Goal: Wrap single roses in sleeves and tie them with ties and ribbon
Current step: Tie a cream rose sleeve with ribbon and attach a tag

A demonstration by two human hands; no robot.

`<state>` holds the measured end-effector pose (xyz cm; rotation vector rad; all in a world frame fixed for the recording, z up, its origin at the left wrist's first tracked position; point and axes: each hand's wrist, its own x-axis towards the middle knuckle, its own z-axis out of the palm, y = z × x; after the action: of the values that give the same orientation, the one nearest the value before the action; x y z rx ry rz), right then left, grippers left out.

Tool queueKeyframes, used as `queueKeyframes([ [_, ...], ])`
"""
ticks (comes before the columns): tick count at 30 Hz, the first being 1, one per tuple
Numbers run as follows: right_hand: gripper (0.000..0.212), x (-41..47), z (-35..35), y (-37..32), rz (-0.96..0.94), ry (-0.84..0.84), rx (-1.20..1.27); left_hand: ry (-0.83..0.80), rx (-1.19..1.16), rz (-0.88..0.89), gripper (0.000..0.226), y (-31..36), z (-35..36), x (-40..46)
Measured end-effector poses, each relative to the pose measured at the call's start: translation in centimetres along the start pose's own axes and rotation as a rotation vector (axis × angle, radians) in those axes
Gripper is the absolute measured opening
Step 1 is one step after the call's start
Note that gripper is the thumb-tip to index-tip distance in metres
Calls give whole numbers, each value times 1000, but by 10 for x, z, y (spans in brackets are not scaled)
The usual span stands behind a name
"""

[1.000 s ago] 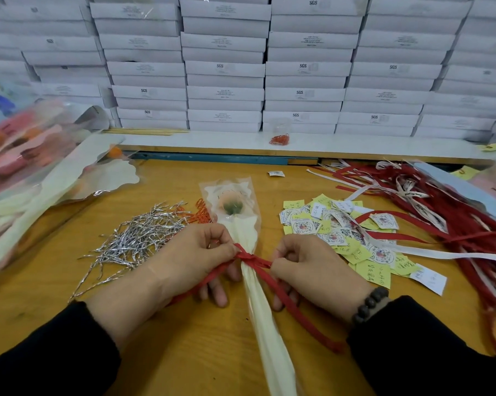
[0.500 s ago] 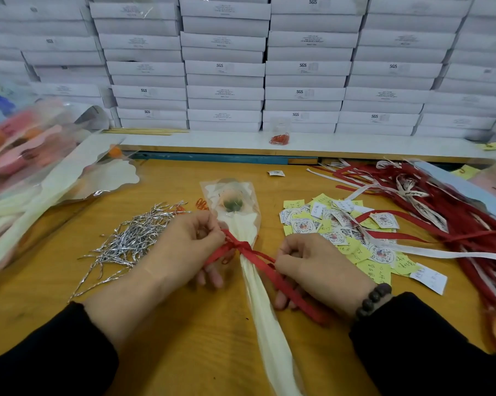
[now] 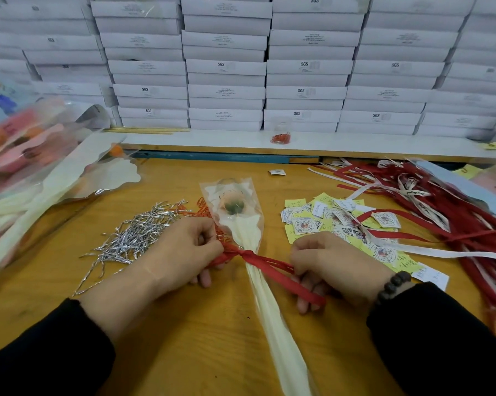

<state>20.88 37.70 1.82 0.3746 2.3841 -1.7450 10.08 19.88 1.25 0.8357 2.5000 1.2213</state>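
A single rose in a clear and cream sleeve (image 3: 242,224) lies lengthwise on the wooden table (image 3: 184,338), bloom pointing away from me. A red ribbon (image 3: 265,265) is knotted around the sleeve's neck. My left hand (image 3: 184,250) pinches the ribbon's left end just beside the knot. On the other side, my right hand (image 3: 335,267) grips the right strands, and a loose tail runs under its fingers toward me.
Silver twist ties (image 3: 135,238) lie left of the rose, with orange clips behind them. Yellow and white tags (image 3: 335,221) lie to the right, then a heap of red and white ribbons (image 3: 441,207). Wrapped flowers (image 3: 35,167) pile up at far left. White boxes (image 3: 226,67) are stacked behind.
The ribbon knot has drawn tight against the sleeve. The long tail on the right has shortened as my hands pulled apart, and the rose slid slightly away from me.
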Motion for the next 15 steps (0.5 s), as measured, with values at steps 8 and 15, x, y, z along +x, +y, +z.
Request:
queueKeyframes([
  [8, 16, -1, -7, 2, 34, 6, 2, 14, -25, -40, 20, -6, -3, 3],
  [15, 20, -4, -8, 2, 29, -5, 11, 59, -57, -53, 27, -7, -1, 4],
])
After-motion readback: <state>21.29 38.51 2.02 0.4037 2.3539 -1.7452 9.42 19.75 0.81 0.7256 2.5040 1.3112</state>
